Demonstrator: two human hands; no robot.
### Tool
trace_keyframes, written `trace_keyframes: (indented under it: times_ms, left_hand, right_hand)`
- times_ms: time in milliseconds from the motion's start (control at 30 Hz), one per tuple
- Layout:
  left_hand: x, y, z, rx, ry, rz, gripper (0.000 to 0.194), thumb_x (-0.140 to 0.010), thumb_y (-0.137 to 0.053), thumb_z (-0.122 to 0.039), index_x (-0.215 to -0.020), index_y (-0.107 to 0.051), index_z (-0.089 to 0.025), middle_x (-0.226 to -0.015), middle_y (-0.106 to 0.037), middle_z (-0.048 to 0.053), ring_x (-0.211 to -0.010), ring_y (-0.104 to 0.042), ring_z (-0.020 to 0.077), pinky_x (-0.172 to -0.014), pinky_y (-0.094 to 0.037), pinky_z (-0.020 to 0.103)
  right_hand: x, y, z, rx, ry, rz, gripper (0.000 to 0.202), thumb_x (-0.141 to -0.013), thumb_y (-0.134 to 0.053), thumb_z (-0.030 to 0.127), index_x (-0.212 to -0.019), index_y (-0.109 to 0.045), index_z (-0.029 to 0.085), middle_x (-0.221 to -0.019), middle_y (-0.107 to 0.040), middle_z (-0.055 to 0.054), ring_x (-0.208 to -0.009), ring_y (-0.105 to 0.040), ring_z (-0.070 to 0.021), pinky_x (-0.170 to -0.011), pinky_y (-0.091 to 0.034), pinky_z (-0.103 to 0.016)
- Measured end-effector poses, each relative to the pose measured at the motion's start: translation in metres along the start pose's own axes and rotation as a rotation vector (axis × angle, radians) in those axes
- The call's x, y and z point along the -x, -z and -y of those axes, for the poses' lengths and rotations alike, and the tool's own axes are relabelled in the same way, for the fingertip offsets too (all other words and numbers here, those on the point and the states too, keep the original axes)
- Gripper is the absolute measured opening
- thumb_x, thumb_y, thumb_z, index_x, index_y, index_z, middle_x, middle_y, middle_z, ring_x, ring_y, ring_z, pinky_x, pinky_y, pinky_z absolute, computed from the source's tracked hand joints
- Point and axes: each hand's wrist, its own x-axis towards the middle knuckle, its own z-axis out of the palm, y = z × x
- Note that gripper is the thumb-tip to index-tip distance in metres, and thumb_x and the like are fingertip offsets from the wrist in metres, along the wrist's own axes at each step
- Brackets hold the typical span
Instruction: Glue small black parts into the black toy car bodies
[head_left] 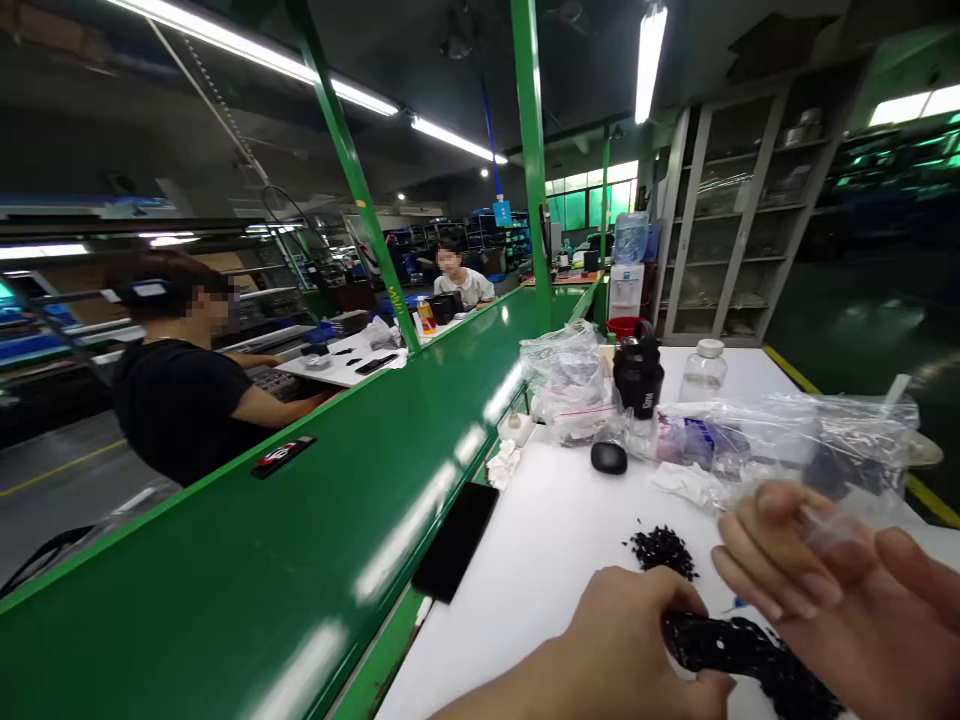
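Note:
My left hand (634, 635) is closed round a glossy black part (720, 643), low in the view over the white table. My right hand (832, 600) is raised just right of that part, palm turned up, fingers loosely bent and thumb apart. A translucent patch, blurred, shows at its fingers; I cannot make out what it is. Beyond my left hand lies a pile of small black pieces (664, 552). More small black pieces (806, 688) lie under the black part, partly hidden by my right hand.
A black mouse-shaped object (609, 458), a black bottle (637, 375), a clear jar (703, 370) and plastic bags (570, 375) stand farther back. A dark phone-like slab (455, 540) lies by the green divider (300, 560). Beyond it sit a person in black (187, 400) and another (469, 285).

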Motion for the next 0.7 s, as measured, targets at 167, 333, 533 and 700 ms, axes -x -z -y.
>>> trace_keyframes:
  times_ms: [167,333,533,700]
  left_hand:
    - [-0.005,-0.001,0.001,0.003,-0.050,-0.037,0.025,-0.060,-0.073,-0.029,-0.084,-0.071,-0.021,-0.065,-0.062,-0.003,-0.054,-0.051,0.0113,-0.057,-0.045,0.022]
    - [-0.009,0.003,-0.002,0.049,0.003,-0.057,0.023,-0.059,-0.069,-0.022,-0.081,-0.070,-0.020,-0.069,-0.067,-0.001,-0.057,-0.054,0.0126,-0.059,-0.045,0.023]
    - [-0.014,0.000,0.002,0.053,-0.001,-0.072,0.019,-0.056,-0.069,-0.019,-0.074,-0.067,-0.019,-0.060,-0.056,-0.004,-0.053,-0.044,0.0097,-0.053,-0.037,0.022]
    - [-0.014,0.002,0.004,0.048,-0.043,-0.098,0.019,-0.059,-0.066,-0.018,-0.078,-0.069,-0.020,-0.061,-0.058,-0.005,-0.052,-0.046,0.0093,-0.055,-0.037,0.022]
  right_hand:
    - [-0.002,-0.024,-0.006,0.002,-0.144,0.143,0.038,-0.087,-0.054,0.058,-0.083,-0.058,0.020,-0.073,-0.035,-0.002,-0.066,-0.034,-0.0172,-0.065,-0.035,-0.036]
    - [-0.008,-0.025,-0.008,-0.113,-0.148,0.197,0.042,-0.090,-0.053,0.061,-0.079,-0.057,0.020,-0.065,-0.030,0.002,-0.058,-0.026,-0.0138,-0.059,-0.028,-0.030]
    - [-0.008,-0.022,-0.012,-0.093,-0.117,0.150,0.035,-0.091,-0.054,0.054,-0.079,-0.054,0.021,-0.071,-0.032,0.000,-0.064,-0.030,-0.0165,-0.066,-0.032,-0.033]
    - [-0.004,-0.032,-0.001,0.029,-0.109,0.172,0.040,-0.085,-0.057,0.062,-0.090,-0.057,0.022,-0.081,-0.036,-0.003,-0.072,-0.034,-0.0199,-0.072,-0.035,-0.037]
